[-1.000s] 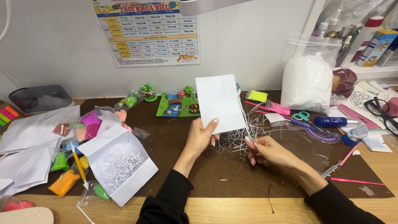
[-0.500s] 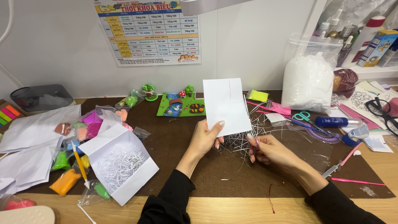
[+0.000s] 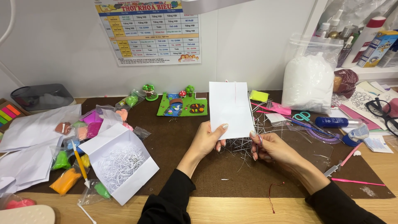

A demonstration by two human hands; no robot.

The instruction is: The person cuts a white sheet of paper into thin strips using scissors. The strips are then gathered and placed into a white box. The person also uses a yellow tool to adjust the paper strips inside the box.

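White paper sheet (image 3: 230, 108) upright over the brown felt mat (image 3: 199, 166), both hands on it.

Your left hand (image 3: 206, 141) pinches the sheet's lower edge, thumb in front; smooth, flat, rectangular, a faint line near its top. Your right hand (image 3: 269, 147) is closed at the sheet's lower right corner; whether it holds anything, you cannot tell. Thin white shreds (image 3: 244, 143) bristle just behind the sheet. Left of the sheet, a folded paper tray (image 3: 120, 164) holds more curly shreds; right of it, blue-handled scissors (image 3: 304, 117).
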